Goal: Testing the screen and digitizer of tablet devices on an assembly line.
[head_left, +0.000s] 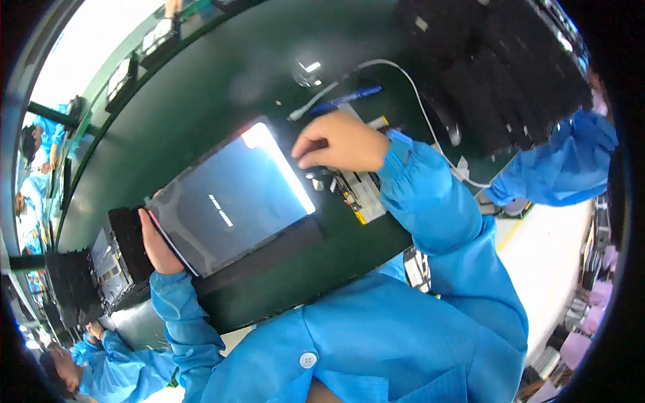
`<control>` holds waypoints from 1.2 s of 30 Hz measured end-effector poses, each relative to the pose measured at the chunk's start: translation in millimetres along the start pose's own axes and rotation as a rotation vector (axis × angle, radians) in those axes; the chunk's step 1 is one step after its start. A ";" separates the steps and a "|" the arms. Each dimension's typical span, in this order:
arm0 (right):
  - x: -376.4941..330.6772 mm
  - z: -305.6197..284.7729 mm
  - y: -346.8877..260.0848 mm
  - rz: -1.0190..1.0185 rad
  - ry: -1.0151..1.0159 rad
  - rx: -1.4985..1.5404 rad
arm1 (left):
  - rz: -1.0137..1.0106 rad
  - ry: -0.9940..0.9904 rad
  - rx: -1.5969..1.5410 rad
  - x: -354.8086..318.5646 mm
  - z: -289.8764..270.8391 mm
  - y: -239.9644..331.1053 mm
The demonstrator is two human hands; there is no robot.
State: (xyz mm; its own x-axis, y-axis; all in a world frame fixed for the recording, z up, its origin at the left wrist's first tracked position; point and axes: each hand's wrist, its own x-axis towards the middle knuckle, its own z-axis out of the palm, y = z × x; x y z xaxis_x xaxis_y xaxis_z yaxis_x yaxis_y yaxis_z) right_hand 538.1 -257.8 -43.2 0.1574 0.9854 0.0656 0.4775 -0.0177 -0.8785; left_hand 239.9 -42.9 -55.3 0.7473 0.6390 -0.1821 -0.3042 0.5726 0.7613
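Note:
A tablet (228,201) with a lit grey-blue screen and a line of small white print lies tilted across the bench before me. My left hand (160,245) grips its left edge, with a fingertip showing at the upper corner. Beside the tablet's right edge is my right hand (342,142), its fingers curled and thumb and forefinger tips close together. Whatever may be between those tips is too small to make out. Under and beside this hand lie a silver battery pack with a circuit board (363,198) and small metal-looking parts (318,181).
A white cable (410,77) curves over the dark green bench (195,127), near a blue pen (349,99) and a clear round object (308,74). Black foam stacks stand at the back right (497,74) and left (70,285). Co-workers in blue sit on the left; another blue sleeve (557,164) is at right.

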 end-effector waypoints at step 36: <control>-121.1 -70.8 69.5 0.217 0.522 -1.113 | -0.108 0.005 -0.139 -1.9 -6.5 -1.3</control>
State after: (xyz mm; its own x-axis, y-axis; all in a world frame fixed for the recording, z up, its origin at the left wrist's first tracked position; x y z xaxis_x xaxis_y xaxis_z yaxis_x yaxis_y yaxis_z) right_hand 613.4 -390.4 -78.6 0.5266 0.7639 0.3730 0.8305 -0.5560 -0.0339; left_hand 235.0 -41.5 -60.0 0.7773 0.5722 -0.2616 -0.3014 0.7036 0.6435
